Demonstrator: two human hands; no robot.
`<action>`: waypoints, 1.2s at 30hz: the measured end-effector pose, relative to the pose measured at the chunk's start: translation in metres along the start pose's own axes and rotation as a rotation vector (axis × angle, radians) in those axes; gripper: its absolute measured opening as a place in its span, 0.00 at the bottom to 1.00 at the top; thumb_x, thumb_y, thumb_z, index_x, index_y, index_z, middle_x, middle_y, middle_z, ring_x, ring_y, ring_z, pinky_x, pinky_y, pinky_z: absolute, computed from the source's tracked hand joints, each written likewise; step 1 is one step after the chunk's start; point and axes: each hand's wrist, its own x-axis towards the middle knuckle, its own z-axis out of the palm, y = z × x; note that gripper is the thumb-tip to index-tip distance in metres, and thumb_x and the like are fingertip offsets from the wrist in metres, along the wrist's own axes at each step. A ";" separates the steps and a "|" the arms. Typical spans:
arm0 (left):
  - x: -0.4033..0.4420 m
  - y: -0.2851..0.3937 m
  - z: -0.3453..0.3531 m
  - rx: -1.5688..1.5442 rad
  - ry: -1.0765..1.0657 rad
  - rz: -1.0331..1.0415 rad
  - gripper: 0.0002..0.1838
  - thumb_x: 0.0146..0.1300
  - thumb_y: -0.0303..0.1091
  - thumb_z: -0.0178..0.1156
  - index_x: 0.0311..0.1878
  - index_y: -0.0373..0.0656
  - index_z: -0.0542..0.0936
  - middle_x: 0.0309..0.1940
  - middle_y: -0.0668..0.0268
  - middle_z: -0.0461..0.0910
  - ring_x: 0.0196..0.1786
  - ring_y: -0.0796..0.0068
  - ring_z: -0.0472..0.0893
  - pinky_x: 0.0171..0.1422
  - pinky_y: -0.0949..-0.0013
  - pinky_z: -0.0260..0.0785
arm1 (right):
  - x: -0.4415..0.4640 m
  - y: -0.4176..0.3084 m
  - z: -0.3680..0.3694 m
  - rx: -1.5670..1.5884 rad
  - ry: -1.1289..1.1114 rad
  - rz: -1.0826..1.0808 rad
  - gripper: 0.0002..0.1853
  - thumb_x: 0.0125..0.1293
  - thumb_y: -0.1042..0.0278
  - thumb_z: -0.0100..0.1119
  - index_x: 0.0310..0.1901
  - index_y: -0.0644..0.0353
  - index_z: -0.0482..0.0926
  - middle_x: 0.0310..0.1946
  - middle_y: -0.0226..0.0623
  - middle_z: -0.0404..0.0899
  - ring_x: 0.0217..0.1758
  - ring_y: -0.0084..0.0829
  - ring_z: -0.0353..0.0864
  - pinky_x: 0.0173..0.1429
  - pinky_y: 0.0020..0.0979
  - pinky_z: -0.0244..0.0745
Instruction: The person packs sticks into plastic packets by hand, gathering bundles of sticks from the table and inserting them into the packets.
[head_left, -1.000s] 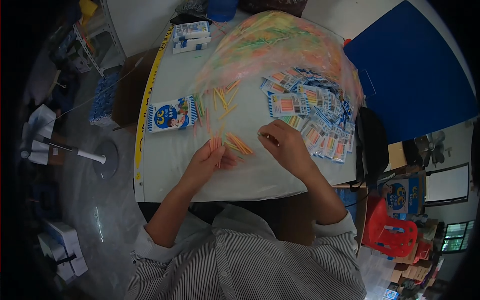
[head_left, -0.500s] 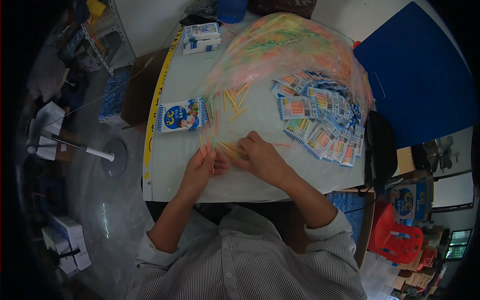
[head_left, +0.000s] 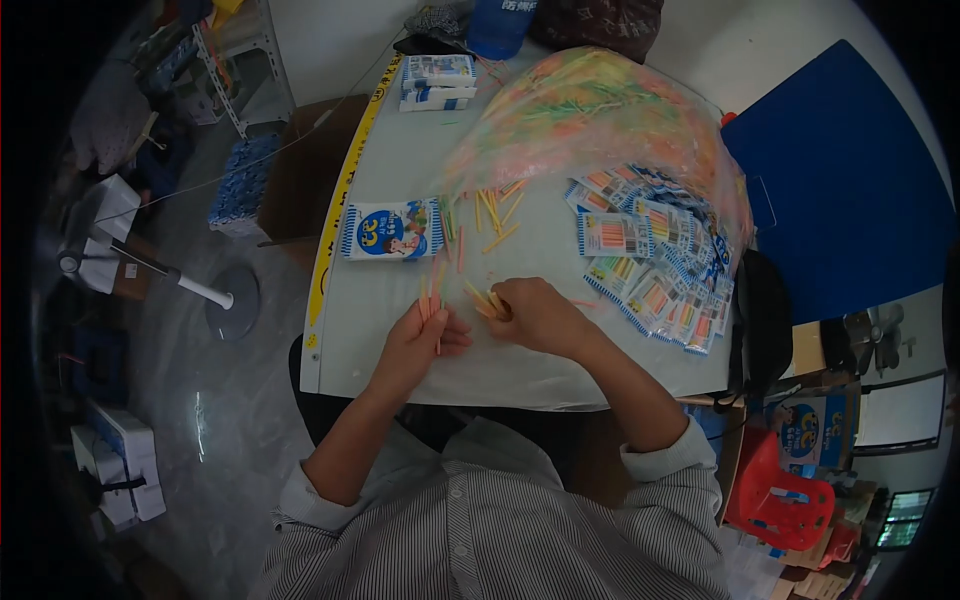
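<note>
My left hand [head_left: 408, 348] is closed at the thumb around a few pink, green and yellow thin sticks [head_left: 432, 300] that point away from me. To its right, my right hand [head_left: 541, 318] pinches a small bunch of yellow sticks [head_left: 480, 297] between thumb and fingers. The two hands are apart, low over the white tabletop. Beyond them lie loose yellow sticks [head_left: 493, 215], with a few pink and green ones near a blue-and-white printed packet [head_left: 392, 230]. A heap of small filled packets [head_left: 655, 260] with striped edges lies to the right.
A large clear bag [head_left: 590, 120] full of coloured sticks covers the back of the table. More packets [head_left: 438, 82] lie at the back left, near a blue container [head_left: 498, 28]. A blue panel [head_left: 845, 180] and a black bag [head_left: 765, 315] stand at the right edge.
My right hand has drawn away from my left and now holds yellow sticks clear of it. The view has shifted slightly, so the table appears farther right and lower.
</note>
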 end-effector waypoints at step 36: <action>0.063 0.014 0.013 -0.399 -0.464 -0.135 0.11 0.63 0.31 0.46 0.48 0.39 0.68 0.38 0.63 0.73 0.38 0.76 0.75 0.41 0.73 0.71 | 0.028 0.026 0.002 1.053 0.129 0.104 0.15 0.66 0.66 0.42 0.51 0.62 0.67 0.40 0.33 0.74 0.42 0.20 0.71 0.47 0.23 0.67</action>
